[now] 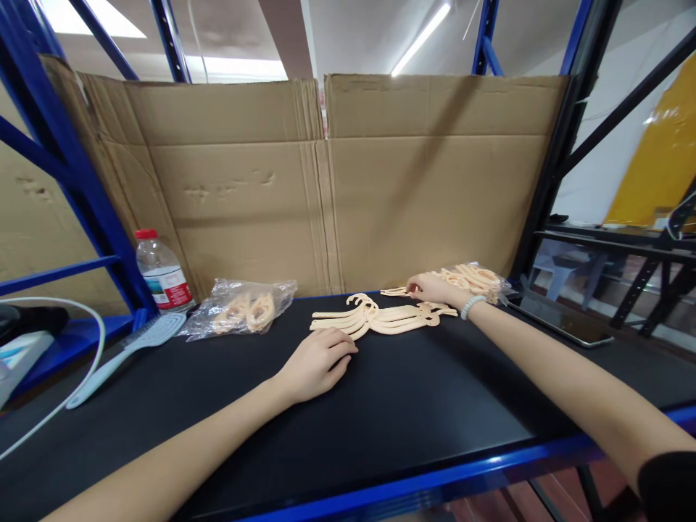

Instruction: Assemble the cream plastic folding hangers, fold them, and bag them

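Several beige folding clothes hangers (399,319) lie fanned in a row on the black tabletop, hooks pointing toward the cardboard. At their near left edge rests my left hand (318,362), palm down, fingers loosely bent and thumb apart; it grips nothing that I can see. Farther back on the right, my right hand (435,290), with a pale bead bracelet at the wrist, has its fingers closed on a beige hanger (392,291) whose end sticks out to the left. Just behind that hand is a clear plastic bag of beige hangers (473,279), partly covered by the hand.
Left of the hangers lies another clear bag with beige pieces (247,312). A pale blue hairbrush (130,351), a red-capped bottle (163,275) and a white cable (101,341) are farther left. On the right lies a dark tablet-like device (560,319). Cardboard (244,196) walls the back.
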`<state>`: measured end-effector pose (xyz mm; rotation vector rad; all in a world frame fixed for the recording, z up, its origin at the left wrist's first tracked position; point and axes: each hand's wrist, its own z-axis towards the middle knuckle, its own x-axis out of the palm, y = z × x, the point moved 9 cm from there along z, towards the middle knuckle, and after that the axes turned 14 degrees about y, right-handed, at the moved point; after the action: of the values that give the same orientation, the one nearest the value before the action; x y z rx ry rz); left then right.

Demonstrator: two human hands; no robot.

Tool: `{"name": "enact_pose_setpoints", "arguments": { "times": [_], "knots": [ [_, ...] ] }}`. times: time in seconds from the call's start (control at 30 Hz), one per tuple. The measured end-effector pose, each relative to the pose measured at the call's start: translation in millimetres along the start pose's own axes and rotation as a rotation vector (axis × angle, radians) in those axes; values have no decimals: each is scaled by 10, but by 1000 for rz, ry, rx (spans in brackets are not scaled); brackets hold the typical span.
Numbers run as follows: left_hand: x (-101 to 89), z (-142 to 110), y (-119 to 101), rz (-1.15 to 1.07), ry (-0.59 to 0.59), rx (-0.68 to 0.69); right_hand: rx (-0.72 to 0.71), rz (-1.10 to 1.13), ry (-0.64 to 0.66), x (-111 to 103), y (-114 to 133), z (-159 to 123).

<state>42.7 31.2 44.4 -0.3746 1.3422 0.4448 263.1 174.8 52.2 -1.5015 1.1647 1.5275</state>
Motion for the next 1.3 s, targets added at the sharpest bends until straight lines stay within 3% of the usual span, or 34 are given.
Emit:
{"name": "enact_pose_setpoints", "arguments": {
  "times": [0.17,0.37,0.53,0.7,0.87,1.07,1.2,1.3],
  "knots": [
    [38,-17,-200,23,91,137,23,-67,-6,105,-61,292],
    [71,-30,-242,59,115,164,51,-90,-1,182,-167,452],
    [78,-32,-231,55,113,168,49,-32,-48,122,-182,411],
    [11,-44,-252,-24,58,148,16,137,-181,-107,-60,220],
    [-13,-41,-43,-452,-43,-98,-76,456,-258,-177,286,-24],
    [264,-70,212,-1174,-121,-356,-292,844,-66,128,1040,-372],
    [364,-48,141,-1580,-74,-318,-435,1353,204,353,1463,-567],
    [364,-27,54,-1719,4,-233,-484,1527,312,437,1635,-616]
  ]
}}
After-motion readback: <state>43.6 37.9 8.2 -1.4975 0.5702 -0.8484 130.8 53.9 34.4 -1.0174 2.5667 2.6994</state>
